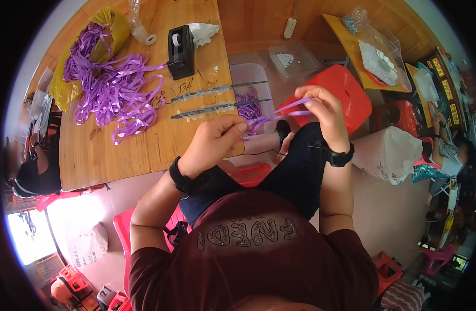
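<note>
A purple ribbon [260, 119] stretches between my hands above my lap, just off the table's right edge. Near a small bunched part of it, my left hand [217, 139] pinches the ribbon between thumb and fingers. My right hand [323, 111] grips the other side, where two strands spread apart into a loop. Behind the ribbon stands a clear plastic bin [252, 72] with bunched purple ribbon pieces [248, 103] inside. Two dark rods [209, 109] lie side by side on the table, their tips reaching over the bin.
On the wooden table [144, 150] lies a tangled purple ribbon pile [121, 93], spilling from a yellow bag [61, 85]. A black tape dispenser [181, 54] stands behind the rods. Right of the bin is a red stool [346, 98]; a white sack [391, 153] sits farther right. Other people sit at both sides.
</note>
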`<state>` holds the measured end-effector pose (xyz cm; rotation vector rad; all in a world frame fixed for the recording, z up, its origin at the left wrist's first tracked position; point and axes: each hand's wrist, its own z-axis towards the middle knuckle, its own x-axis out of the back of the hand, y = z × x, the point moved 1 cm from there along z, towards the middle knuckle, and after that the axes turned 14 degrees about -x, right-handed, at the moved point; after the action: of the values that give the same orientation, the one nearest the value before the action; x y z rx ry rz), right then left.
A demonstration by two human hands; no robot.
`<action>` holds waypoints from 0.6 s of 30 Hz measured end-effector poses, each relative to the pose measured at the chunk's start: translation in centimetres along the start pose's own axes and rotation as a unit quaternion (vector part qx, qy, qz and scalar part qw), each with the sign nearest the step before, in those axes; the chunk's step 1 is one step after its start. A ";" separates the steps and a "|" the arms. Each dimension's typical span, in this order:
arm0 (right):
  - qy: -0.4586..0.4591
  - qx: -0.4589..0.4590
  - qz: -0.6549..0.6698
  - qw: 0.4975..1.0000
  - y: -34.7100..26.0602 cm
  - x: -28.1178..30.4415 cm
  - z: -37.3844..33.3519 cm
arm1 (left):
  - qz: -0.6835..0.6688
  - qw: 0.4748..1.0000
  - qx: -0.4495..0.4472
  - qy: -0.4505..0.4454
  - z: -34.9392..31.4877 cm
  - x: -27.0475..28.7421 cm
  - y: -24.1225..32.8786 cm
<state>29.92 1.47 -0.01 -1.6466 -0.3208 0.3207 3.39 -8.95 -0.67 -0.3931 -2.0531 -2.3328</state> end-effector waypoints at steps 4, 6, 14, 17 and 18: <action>-0.063 -0.150 0.103 0.981 -0.1 0.9 -0.2 | -0.036 0.999 0.012 -0.002 0.6 0.4 -0.4; -0.049 -0.174 0.051 0.982 -0.2 0.6 -0.2 | -0.059 0.998 0.017 0.006 0.8 0.5 -0.5; 0.038 0.085 -0.204 0.974 -0.2 1.1 0.7 | -0.136 0.989 0.052 0.019 1.2 1.2 -0.3; 0.022 0.103 -0.242 0.965 0.4 1.3 1.2 | -0.166 0.984 0.055 0.012 1.0 1.3 -0.7; 0.020 0.105 -0.241 0.965 0.5 1.3 1.4 | -0.165 0.985 0.055 0.014 1.0 1.3 -0.9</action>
<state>30.63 3.22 -0.65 -1.3145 -0.6210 -0.0476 2.15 -7.63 -1.15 -0.0155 -2.3784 -2.3546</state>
